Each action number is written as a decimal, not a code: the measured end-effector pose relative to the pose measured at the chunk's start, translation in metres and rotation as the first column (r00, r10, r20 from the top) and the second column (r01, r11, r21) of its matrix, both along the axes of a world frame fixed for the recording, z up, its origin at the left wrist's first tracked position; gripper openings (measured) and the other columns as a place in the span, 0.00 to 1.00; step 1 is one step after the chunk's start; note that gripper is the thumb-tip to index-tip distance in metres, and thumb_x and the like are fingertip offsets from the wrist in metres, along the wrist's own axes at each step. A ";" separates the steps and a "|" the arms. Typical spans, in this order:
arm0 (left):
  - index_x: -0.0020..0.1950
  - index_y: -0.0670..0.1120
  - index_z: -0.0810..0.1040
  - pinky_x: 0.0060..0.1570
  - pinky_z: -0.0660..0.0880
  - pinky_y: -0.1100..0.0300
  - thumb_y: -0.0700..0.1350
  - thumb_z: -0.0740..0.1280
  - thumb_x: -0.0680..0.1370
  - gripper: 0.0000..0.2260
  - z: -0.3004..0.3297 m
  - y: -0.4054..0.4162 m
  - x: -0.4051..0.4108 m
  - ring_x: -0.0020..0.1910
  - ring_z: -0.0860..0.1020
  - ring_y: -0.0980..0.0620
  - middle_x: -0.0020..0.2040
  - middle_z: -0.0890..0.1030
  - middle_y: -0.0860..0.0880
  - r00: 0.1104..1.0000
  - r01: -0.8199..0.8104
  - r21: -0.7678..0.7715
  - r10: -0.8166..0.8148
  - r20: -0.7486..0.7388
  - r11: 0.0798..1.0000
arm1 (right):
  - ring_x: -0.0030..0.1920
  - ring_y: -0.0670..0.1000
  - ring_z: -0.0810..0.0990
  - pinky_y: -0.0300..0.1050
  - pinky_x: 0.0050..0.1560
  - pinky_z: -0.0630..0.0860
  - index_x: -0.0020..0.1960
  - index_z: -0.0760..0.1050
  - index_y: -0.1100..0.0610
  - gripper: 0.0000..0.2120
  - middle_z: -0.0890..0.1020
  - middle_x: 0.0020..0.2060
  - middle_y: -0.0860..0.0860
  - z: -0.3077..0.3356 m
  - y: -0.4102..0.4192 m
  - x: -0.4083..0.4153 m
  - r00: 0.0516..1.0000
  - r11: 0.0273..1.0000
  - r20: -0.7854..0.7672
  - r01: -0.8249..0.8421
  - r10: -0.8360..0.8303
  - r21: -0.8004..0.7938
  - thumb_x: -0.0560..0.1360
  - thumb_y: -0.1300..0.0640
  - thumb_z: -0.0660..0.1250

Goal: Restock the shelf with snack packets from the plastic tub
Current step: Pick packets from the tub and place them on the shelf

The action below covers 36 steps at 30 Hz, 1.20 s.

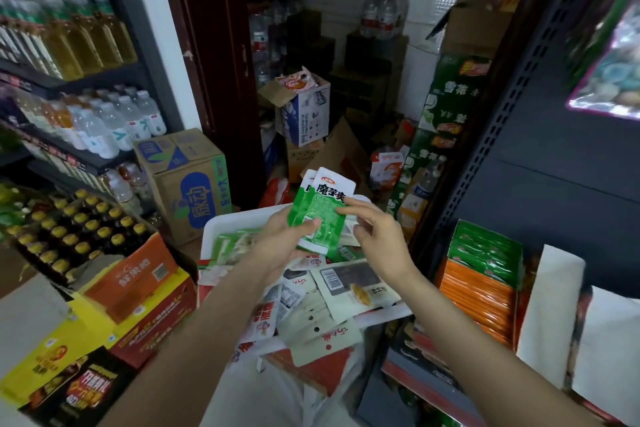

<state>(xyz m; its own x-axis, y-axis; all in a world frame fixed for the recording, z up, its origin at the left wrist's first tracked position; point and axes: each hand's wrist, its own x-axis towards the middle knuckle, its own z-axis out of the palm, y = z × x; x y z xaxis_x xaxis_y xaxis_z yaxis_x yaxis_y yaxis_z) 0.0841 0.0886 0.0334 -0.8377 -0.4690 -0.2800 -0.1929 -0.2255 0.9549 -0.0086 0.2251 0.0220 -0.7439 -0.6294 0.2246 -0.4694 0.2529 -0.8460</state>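
A small stack of green and white snack packets (320, 208) is held above the white plastic tub (227, 220). My left hand (282, 241) grips the stack from below, thumb across its front. My right hand (374, 236) touches the stack's right edge with its fingertips, the other fingers loosely bent. The tub holds several mixed packets, white, green and red. On the shelf (485, 274) to the right lie rows of green packets and orange packets.
Drink bottles fill the shelves at left. Cardboard boxes (187, 180) and a crate of dark bottles (76, 229) stand on the floor at left. A dark perforated shelf upright (498, 121) rises at right. A storeroom doorway behind is crowded with boxes.
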 end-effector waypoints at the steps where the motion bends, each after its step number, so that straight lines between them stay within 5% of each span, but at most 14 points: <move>1: 0.62 0.44 0.75 0.54 0.78 0.47 0.39 0.67 0.77 0.14 0.000 0.009 -0.005 0.53 0.80 0.46 0.53 0.82 0.48 1.000 -0.001 -0.117 0.000 -0.002 0.993 | 0.64 0.42 0.70 0.35 0.65 0.66 0.59 0.78 0.55 0.16 0.74 0.63 0.47 0.002 0.010 -0.003 0.997 0.998 0.050 0.065 -0.066 0.025 0.77 0.67 0.60; 3: 0.62 0.45 0.74 0.52 0.75 0.57 0.39 0.65 0.78 0.13 0.002 0.034 -0.017 0.53 0.79 0.48 0.52 0.80 0.50 0.998 0.042 -0.484 -0.054 -0.012 0.874 | 0.65 0.47 0.72 0.45 0.67 0.69 0.64 0.75 0.56 0.14 0.75 0.64 0.50 0.009 0.030 -0.005 0.963 0.990 0.234 0.139 -0.136 0.001 0.79 0.57 0.62; 5: 0.66 0.46 0.71 0.46 0.72 0.59 0.41 0.62 0.79 0.14 0.002 0.067 -0.029 0.50 0.78 0.48 0.51 0.80 0.48 0.985 0.130 -0.784 -0.171 0.030 0.607 | 0.59 0.47 0.77 0.47 0.62 0.74 0.62 0.76 0.57 0.16 0.79 0.59 0.50 0.019 0.052 -0.006 0.878 0.982 0.471 0.152 -0.082 -0.111 0.79 0.50 0.62; 7: 0.70 0.47 0.67 0.48 0.74 0.53 0.44 0.61 0.79 0.19 -0.003 0.100 -0.043 0.51 0.77 0.44 0.53 0.78 0.44 0.950 0.220 -0.887 -0.294 0.102 0.405 | 0.49 0.48 0.79 0.48 0.54 0.77 0.51 0.78 0.57 0.12 0.81 0.46 0.51 0.024 0.073 -0.009 0.833 0.955 0.546 0.229 -0.092 -0.187 0.78 0.49 0.63; 10: 0.76 0.49 0.59 0.62 0.69 0.50 0.56 0.66 0.75 0.32 -0.007 0.156 -0.060 0.64 0.69 0.44 0.64 0.67 0.44 0.843 0.396 -0.879 -0.485 0.233 0.266 | 0.43 0.56 0.78 0.56 0.45 0.76 0.45 0.76 0.60 0.03 0.79 0.40 0.58 0.024 0.126 -0.019 0.791 0.844 0.524 0.487 -0.317 -0.225 0.76 0.61 0.64; 12: 0.77 0.52 0.56 0.69 0.63 0.54 0.60 0.66 0.74 0.35 -0.002 0.193 -0.068 0.69 0.64 0.49 0.68 0.61 0.47 0.800 0.465 -0.830 -0.548 0.245 0.309 | 0.40 0.55 0.79 0.49 0.41 0.76 0.44 0.75 0.61 0.07 0.81 0.38 0.57 0.023 0.173 -0.023 0.732 0.771 0.590 0.577 -0.340 -0.271 0.75 0.70 0.61; 14: 0.75 0.48 0.60 0.68 0.64 0.56 0.55 0.66 0.76 0.31 -0.002 0.228 -0.078 0.68 0.67 0.50 0.69 0.64 0.48 0.835 0.410 -0.797 -0.535 0.131 0.445 | 0.37 0.52 0.81 0.44 0.38 0.79 0.45 0.76 0.60 0.11 0.83 0.37 0.54 0.026 0.223 -0.021 0.703 0.727 0.664 0.591 -0.254 -0.348 0.75 0.73 0.59; 16: 0.73 0.43 0.61 0.66 0.68 0.52 0.50 0.66 0.77 0.28 -0.004 0.267 -0.090 0.65 0.73 0.47 0.68 0.69 0.43 0.881 0.344 -0.749 -0.470 0.049 0.567 | 0.36 0.51 0.81 0.44 0.38 0.80 0.47 0.76 0.60 0.12 0.84 0.37 0.53 0.026 0.272 -0.019 0.705 0.707 0.678 0.587 -0.207 -0.394 0.74 0.74 0.60; 19: 0.66 0.39 0.68 0.56 0.74 0.55 0.42 0.67 0.77 0.19 -0.001 0.337 -0.100 0.56 0.77 0.47 0.61 0.77 0.40 0.839 0.440 -0.627 -0.542 0.034 0.643 | 0.35 0.50 0.80 0.42 0.37 0.78 0.47 0.75 0.60 0.14 0.84 0.36 0.53 0.024 0.343 -0.013 0.726 0.703 0.646 0.586 -0.234 -0.404 0.71 0.77 0.61; 22: 0.50 0.42 0.74 0.49 0.74 0.59 0.37 0.69 0.75 0.07 0.001 0.406 -0.104 0.46 0.78 0.48 0.49 0.81 0.43 0.803 0.464 -0.635 -0.596 0.007 0.618 | 0.38 0.50 0.79 0.43 0.42 0.77 0.47 0.75 0.58 0.16 0.83 0.39 0.54 0.022 0.412 -0.007 0.774 0.745 0.542 0.564 -0.328 -0.356 0.69 0.77 0.63; 26: 0.54 0.40 0.77 0.49 0.77 0.52 0.40 0.70 0.74 0.10 -0.007 0.478 -0.106 0.47 0.80 0.46 0.49 0.83 0.44 0.821 0.391 -0.722 -0.570 -0.006 0.571 | 0.38 0.39 0.79 0.33 0.40 0.76 0.49 0.76 0.56 0.15 0.81 0.42 0.50 0.021 0.492 -0.005 0.810 0.794 0.348 0.562 -0.473 -0.229 0.71 0.75 0.65; 32: 0.54 0.41 0.77 0.35 0.71 0.76 0.38 0.70 0.74 0.09 -0.015 0.527 -0.104 0.40 0.80 0.53 0.49 0.82 0.47 0.847 0.371 -0.725 -0.531 0.008 0.580 | 0.38 0.43 0.80 0.36 0.38 0.79 0.50 0.76 0.55 0.14 0.82 0.39 0.50 0.002 0.544 -0.009 0.816 0.815 0.342 0.547 -0.467 -0.190 0.74 0.73 0.63; 36: 0.57 0.43 0.77 0.41 0.71 0.77 0.37 0.71 0.73 0.14 -0.012 0.520 -0.104 0.43 0.78 0.56 0.48 0.80 0.51 0.873 0.290 -0.747 -0.486 -0.050 0.598 | 0.37 0.43 0.80 0.41 0.42 0.79 0.47 0.76 0.52 0.15 0.82 0.37 0.51 -0.013 0.534 -0.019 0.811 0.796 0.412 0.544 -0.416 -0.265 0.75 0.72 0.62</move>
